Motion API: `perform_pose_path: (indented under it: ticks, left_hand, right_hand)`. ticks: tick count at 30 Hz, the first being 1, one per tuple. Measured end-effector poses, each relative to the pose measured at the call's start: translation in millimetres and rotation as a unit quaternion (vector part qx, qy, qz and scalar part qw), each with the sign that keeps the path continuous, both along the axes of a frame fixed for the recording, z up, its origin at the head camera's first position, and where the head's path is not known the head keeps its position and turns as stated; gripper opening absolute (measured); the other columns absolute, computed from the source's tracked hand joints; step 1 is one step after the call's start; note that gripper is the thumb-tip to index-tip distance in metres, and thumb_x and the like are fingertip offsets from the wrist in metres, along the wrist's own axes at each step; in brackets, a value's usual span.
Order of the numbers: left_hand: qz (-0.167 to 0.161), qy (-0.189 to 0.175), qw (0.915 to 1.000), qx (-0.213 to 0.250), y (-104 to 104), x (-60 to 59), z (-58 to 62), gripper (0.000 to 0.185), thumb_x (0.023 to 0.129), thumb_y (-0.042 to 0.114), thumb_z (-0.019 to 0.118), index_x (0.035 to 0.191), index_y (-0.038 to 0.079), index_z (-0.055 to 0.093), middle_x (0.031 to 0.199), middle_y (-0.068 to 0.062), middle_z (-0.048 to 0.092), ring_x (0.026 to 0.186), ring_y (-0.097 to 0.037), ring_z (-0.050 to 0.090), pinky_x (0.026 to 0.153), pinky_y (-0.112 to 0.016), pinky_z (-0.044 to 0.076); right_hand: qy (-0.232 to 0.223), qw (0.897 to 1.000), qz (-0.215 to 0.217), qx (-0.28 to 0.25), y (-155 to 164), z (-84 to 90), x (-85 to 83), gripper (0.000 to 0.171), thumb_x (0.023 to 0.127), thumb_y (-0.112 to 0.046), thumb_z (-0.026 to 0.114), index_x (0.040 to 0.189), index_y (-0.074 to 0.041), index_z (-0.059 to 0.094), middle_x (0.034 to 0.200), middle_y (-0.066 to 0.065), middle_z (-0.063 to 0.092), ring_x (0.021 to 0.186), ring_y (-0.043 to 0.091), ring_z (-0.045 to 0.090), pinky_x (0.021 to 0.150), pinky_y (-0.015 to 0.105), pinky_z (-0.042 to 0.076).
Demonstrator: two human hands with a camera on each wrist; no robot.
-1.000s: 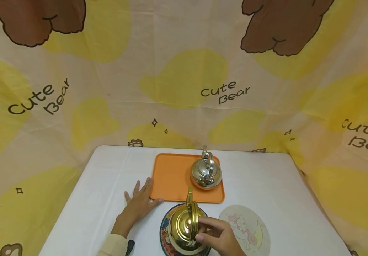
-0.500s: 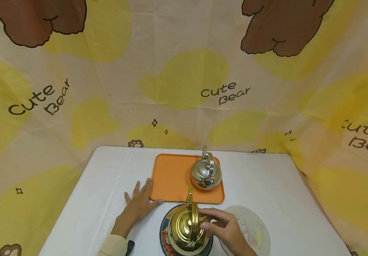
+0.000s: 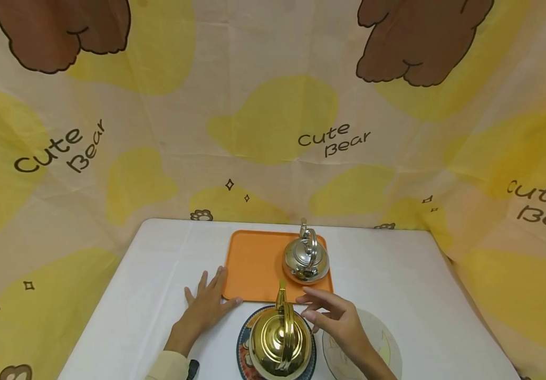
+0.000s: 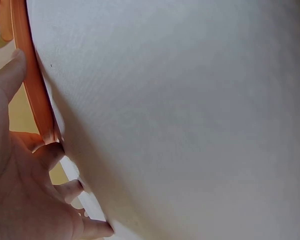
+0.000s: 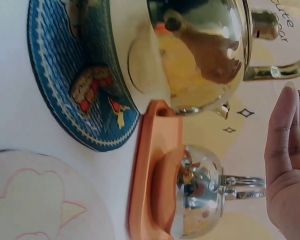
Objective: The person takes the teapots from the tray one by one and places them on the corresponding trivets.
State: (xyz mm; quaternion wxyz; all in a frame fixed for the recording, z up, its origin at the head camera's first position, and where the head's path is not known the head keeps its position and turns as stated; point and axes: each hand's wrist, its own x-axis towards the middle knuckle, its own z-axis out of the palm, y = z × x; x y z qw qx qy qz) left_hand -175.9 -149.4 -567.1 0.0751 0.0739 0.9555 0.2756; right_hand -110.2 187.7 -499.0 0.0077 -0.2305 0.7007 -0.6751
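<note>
Silver kettle on orange tray, pale coaster

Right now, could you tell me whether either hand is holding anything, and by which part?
Nothing is held. The right hand hovers open beside the gold kettle; the left hand rests flat against the orange tray.

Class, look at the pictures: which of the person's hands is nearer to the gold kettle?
The right hand: it hovers open just right of the gold kettle, not touching. The left hand lies flat on the table, against the orange tray.
</note>
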Motion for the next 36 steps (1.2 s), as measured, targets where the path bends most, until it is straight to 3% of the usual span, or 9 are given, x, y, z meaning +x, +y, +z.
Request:
perform_pose_path:
  ticks: [8,14,22,28,36]
  left_hand:
    - [0.0,-0.003,1.0,-0.005,-1,0.7,-1.4,0.1,0.097,0.063,0.067,0.169,0.007,0.025,0.174,-0.018,0.025,0.159,-0.057,0.006,0.108,-0.092,-0.005]
    - [0.0,-0.003,1.0,-0.006,0,0.6,-1.8,0.101,0.096,0.064,0.067,0.169,0.006,0.025,0.174,-0.018,0.025,0.159,-0.057,0.006,0.108,-0.092,-0.005]
    - [0.001,0.0,1.0,-0.005,0,1.0,0.7,0.101,0.097,0.063,0.067,0.169,0.006,0.026,0.174,-0.018,0.026,0.159,-0.057,0.008,0.108,-0.092,-0.004]
    - [0.001,-0.002,1.0,-0.008,0,1.2,1.2,0.1,0.097,0.062,0.067,0.168,0.006,0.026,0.174,-0.018,0.026,0.159,-0.057,0.008,0.108,-0.092,-0.004]
    - [0.004,-0.005,1.0,-0.006,0,0.2,-0.3,0.101,0.096,0.063,0.068,0.169,0.007,0.025,0.174,-0.018,0.025,0.159,-0.057,0.007,0.109,-0.092,-0.005]
  right_hand:
    - [-0.005,0.999,-0.038,0.028,3,-0.1,-16.6,0.039,0.101,0.002,0.064,0.141,0.006,0.063,0.124,0.02,0.073,0.098,0.013,0.07,0.063,0.038,0.064]
    - [0.018,0.997,-0.062,0.031,9,0.9,-29.4,0.04,0.101,0.003,0.065,0.14,0.009,0.061,0.124,0.025,0.071,0.101,0.013,0.071,0.063,0.037,0.064]
    - [0.045,0.996,-0.077,0.018,18,1.1,-45.0,0.039,0.1,0.007,0.063,0.139,0.012,0.06,0.124,0.015,0.074,0.099,0.011,0.071,0.061,0.036,0.063]
    - [0.033,0.993,-0.108,0.028,24,0.0,-53.6,0.041,0.1,0.004,0.067,0.141,0.005,0.063,0.127,0.029,0.069,0.101,0.015,0.071,0.062,0.035,0.064]
    - [0.015,0.99,-0.133,0.035,28,-5.5,-63.2,0.042,0.1,0.001,0.069,0.142,0.002,0.064,0.131,0.027,0.069,0.102,0.014,0.07,0.065,0.033,0.064]
